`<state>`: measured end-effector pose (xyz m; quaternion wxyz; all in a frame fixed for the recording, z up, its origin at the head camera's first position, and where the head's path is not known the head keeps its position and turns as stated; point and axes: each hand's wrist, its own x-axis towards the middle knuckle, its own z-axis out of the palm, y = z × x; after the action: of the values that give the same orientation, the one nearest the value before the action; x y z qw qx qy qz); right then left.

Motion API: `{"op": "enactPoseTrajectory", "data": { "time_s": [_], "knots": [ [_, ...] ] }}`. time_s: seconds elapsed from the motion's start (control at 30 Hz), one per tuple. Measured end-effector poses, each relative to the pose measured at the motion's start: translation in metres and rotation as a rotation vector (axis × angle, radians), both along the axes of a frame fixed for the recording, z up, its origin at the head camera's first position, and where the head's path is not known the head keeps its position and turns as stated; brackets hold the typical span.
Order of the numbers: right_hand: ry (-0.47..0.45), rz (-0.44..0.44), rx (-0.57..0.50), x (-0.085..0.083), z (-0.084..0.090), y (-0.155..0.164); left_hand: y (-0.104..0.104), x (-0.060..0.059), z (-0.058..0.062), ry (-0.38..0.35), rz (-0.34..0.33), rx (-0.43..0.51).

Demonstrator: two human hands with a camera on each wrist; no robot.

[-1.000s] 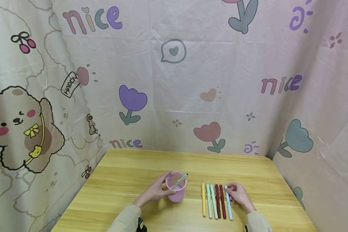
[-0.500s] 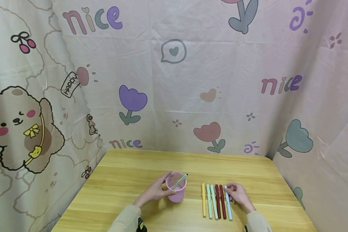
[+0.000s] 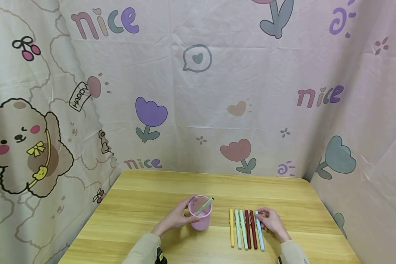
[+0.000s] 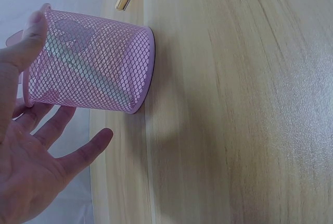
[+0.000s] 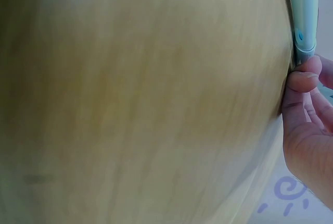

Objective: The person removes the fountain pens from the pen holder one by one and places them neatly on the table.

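My left hand (image 3: 175, 217) holds a pink mesh pencil cup (image 3: 202, 223) upright on the table, thumb at the near side of the rim and fingers behind it. A light green pen (image 3: 205, 205) leans inside the cup. The left wrist view shows the thumb at the cup's rim (image 4: 27, 86) and one finger stretched away from the mesh. On the right, my right hand (image 3: 273, 223) pinches the far end of a light blue pen (image 3: 261, 236) lying at the right end of a row. In the right wrist view, thumb and fingertips meet at that pen's end (image 5: 305, 52).
Left of the blue pen lie two dark red pens (image 3: 253, 231), two light green pens (image 3: 238, 231) and a yellow pen (image 3: 231, 229), roughly side by side. The wooden table (image 3: 145, 187) ends at a printed curtain (image 3: 198, 110) behind and at the sides.
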<state>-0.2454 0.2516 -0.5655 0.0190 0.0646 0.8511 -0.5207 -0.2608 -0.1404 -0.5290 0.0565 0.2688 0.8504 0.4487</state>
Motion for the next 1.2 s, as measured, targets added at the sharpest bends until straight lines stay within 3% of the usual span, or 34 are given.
{"op": "enactPoseTrajectory", "data": {
  "time_s": [1.03, 1.2],
  "knots": [
    [0.011, 0.001, -0.057, -0.0026, -0.0016, 0.0014, 0.0016, 0.0026, 0.0025, -0.020, 0.001, -0.004],
    [0.063, -0.014, 0.002, -0.0027, 0.0062, -0.0023, 0.0013, 0.0025, 0.0030, -0.032, 0.003, 0.001]
  ]
}}
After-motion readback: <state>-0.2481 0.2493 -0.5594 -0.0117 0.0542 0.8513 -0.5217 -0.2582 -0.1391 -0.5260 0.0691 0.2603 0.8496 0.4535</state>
